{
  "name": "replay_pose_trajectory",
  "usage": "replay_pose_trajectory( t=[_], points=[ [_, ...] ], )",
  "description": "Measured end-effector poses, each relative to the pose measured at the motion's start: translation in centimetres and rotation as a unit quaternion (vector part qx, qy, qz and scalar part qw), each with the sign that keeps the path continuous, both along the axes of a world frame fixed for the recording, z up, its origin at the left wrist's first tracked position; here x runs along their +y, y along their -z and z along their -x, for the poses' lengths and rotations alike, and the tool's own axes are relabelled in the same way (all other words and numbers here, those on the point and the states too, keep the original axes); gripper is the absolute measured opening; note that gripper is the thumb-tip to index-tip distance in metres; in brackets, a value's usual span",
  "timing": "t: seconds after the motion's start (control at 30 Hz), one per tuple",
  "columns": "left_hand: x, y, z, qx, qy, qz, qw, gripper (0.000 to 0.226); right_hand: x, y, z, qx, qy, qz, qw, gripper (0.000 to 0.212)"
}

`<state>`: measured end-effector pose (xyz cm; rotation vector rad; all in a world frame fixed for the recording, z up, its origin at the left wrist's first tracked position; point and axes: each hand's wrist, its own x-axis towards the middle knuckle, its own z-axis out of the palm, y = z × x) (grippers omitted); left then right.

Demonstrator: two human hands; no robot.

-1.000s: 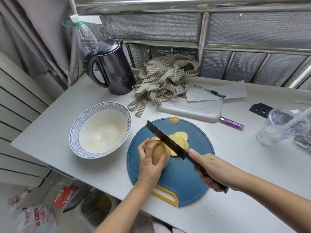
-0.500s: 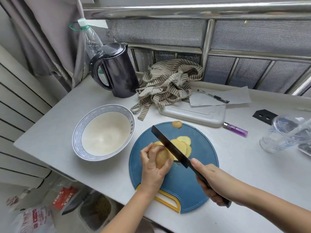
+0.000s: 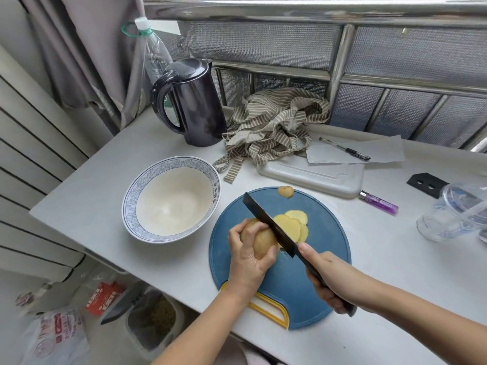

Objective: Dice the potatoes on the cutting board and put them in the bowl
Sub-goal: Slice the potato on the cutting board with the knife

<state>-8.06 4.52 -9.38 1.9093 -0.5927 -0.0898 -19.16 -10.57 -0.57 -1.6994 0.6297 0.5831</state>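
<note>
A round blue cutting board (image 3: 324, 262) with a yellow handle lies near the table's front edge. My left hand (image 3: 247, 256) grips a potato (image 3: 261, 239) on the board. My right hand (image 3: 333, 281) holds a black knife (image 3: 268, 223), whose blade lies against the potato's right cut face. A few yellow potato slices (image 3: 292, 223) lie fanned just right of the blade. A small potato end piece (image 3: 285, 191) sits at the board's far edge. The white bowl (image 3: 137, 206) with a blue patterned rim stands left of the board and holds nothing.
A black kettle (image 3: 196, 104) and a clear bottle (image 3: 154, 54) stand at the back left. A striped cloth (image 3: 276, 122), a white tray (image 3: 316, 177), paper with a pen (image 3: 345, 149), a purple lighter (image 3: 379, 202) and a clear plastic cup (image 3: 453, 214) lie behind and right.
The view has shifted slightly. Both hands keep their grips, and the knife stays against the potato with little visible movement.
</note>
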Motion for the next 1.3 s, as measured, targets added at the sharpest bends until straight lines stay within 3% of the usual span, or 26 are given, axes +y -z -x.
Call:
replay_pose_trajectory(
  t=[0.6,1.3],
  points=[
    [-0.1,-0.7,-0.2,0.045,0.004,-0.018,0.999,0.042,0.3,1.3,0.5,0.012,0.008,-0.008,1.000,0.063],
    [0.1,-0.2,0.0,0.015,0.012,-0.009,1.000,0.040,0.6,2.7,0.1,0.022,-0.013,0.008,1.000,0.064]
  ],
)
